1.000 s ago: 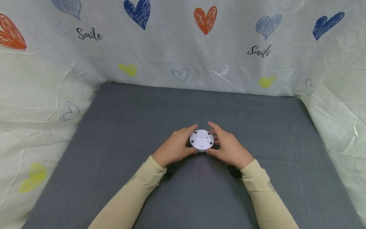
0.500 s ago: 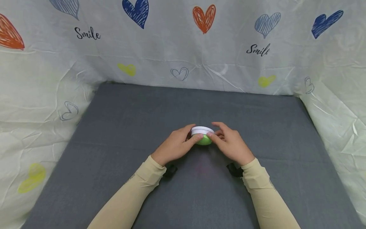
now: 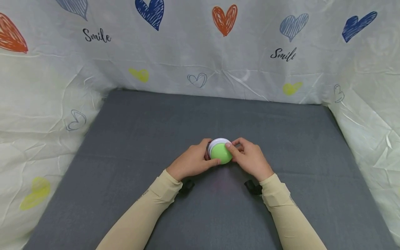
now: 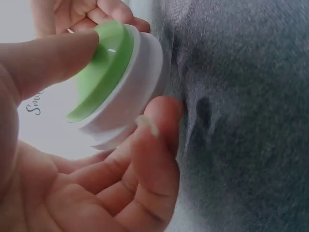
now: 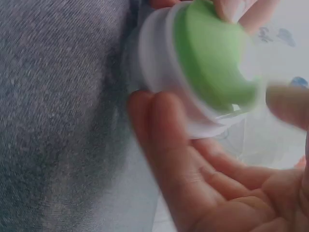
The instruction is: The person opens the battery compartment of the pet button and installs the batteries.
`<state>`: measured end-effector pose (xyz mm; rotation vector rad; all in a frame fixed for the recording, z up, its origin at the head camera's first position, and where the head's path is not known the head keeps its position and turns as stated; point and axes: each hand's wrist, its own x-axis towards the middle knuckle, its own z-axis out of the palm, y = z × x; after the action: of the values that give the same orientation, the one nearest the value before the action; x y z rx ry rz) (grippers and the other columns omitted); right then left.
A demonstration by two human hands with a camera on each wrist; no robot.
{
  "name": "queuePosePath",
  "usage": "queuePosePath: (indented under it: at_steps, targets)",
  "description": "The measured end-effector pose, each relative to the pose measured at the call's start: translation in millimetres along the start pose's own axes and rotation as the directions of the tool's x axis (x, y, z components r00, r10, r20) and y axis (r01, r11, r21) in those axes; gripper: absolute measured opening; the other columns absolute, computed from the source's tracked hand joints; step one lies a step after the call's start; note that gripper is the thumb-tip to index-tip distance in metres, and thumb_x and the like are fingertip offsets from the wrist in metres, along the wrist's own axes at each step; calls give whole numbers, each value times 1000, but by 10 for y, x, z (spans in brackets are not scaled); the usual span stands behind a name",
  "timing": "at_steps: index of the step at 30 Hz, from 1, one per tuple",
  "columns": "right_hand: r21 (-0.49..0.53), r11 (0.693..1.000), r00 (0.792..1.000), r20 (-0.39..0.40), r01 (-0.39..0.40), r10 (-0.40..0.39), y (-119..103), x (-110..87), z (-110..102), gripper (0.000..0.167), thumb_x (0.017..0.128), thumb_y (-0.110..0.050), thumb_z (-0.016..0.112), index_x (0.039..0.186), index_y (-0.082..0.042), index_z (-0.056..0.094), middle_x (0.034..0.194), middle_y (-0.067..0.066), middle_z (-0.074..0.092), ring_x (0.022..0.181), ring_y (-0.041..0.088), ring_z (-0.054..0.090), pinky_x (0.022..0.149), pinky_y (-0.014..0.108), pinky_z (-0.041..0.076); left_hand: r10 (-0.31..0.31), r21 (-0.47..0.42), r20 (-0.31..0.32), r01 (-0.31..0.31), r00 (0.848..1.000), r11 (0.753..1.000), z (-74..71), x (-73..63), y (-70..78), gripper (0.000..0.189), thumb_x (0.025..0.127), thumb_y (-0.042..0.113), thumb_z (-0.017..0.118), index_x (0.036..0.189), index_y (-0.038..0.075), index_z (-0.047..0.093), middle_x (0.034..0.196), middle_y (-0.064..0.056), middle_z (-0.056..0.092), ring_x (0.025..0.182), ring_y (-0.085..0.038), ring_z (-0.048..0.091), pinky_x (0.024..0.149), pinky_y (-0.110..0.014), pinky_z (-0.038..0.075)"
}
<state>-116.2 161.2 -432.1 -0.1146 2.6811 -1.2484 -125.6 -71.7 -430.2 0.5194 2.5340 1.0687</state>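
A round buzzer button (image 3: 221, 154) with a green domed top and a white stepped base is held tilted above the grey cloth, its dome turned toward me. My left hand (image 3: 193, 159) grips it, the thumb on the dome in the left wrist view and the curled fingers against the white base. From the other side my right hand (image 3: 253, 159) holds its edge, with curled fingers at the base. In the right wrist view the right thumb (image 5: 289, 104) is blurred and close to the dome; contact there is unclear. The underside is hidden.
The table is covered by a dark grey cloth (image 3: 150, 125). White sheeting (image 3: 250, 41) printed with hearts and "Smile" stands behind it and along both sides. Dark straps or mounts (image 3: 186, 186) show at both wrists.
The buzzer button has been turned over: its white underside with speaker holes faced up, then its side, and now the green dome shows. The right fingers have closed in on its edge.
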Motion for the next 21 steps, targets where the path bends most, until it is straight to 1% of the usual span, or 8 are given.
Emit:
queuePosePath:
  at_steps: [2,4,7,9,11,13,15,21]
  targets:
    - [-35,999,1000,12,3,-3,-1,-1,4,53,106,-57,64,131,-11,70,108,5,81,91,18,78,81,38,59,-30,-2,7,30,1000,1000,8,13,10,80,100,44,78,158,2,42,102,-6,73,82,-15,66,74,-32,55]
    - [-67,998,1000,9,11,-10,-4,-1,11,52,105,-54,67,132,-9,70,111,6,79,94,19,76,81,39,60,-42,9,-1,42,999,999,21,29,15,78,101,44,77,156,1,44,104,-7,72,82,-15,66,74,-33,55]
    - [-95,995,1000,-12,25,-26,-4,5,31,48,106,-47,69,132,-7,72,116,9,75,98,21,75,82,41,60,-56,73,-37,58,998,996,32,33,25,72,102,46,75,155,5,50,108,-7,68,88,-18,63,78,-35,53]
    - [-111,993,999,-25,29,-32,-2,10,52,47,106,-44,69,131,-5,73,116,11,72,98,22,74,83,41,60,-55,123,-60,62,997,991,38,37,25,66,103,48,73,152,7,56,108,-7,65,91,-19,59,79,-36,51]
    - [-126,991,999,-30,37,-41,3,18,79,46,106,-41,70,131,-3,74,115,12,71,97,22,72,83,41,59,-52,158,-76,63,996,985,43,41,25,60,104,48,71,148,8,61,103,-7,61,90,-20,55,78,-36,48]
    - [-143,989,998,-32,45,-50,5,22,109,46,106,-40,70,132,-2,74,113,13,71,96,22,71,83,40,59,-43,165,-79,56,996,985,55,50,19,55,106,45,69,144,6,64,98,-7,59,88,-21,53,75,-36,46]
    - [-151,987,998,-36,50,-56,7,22,135,47,106,-38,70,133,-1,74,112,14,72,97,23,71,83,41,59,-38,165,-76,50,996,985,74,59,10,51,108,43,67,142,5,65,98,-8,59,87,-21,53,75,-36,47]
    - [-139,989,994,-87,46,-58,10,27,176,49,106,-37,71,138,1,72,115,16,74,99,26,73,86,44,61,-44,170,-91,59,995,984,136,86,-7,59,110,43,63,150,0,60,121,-17,65,96,-24,61,88,-43,57]
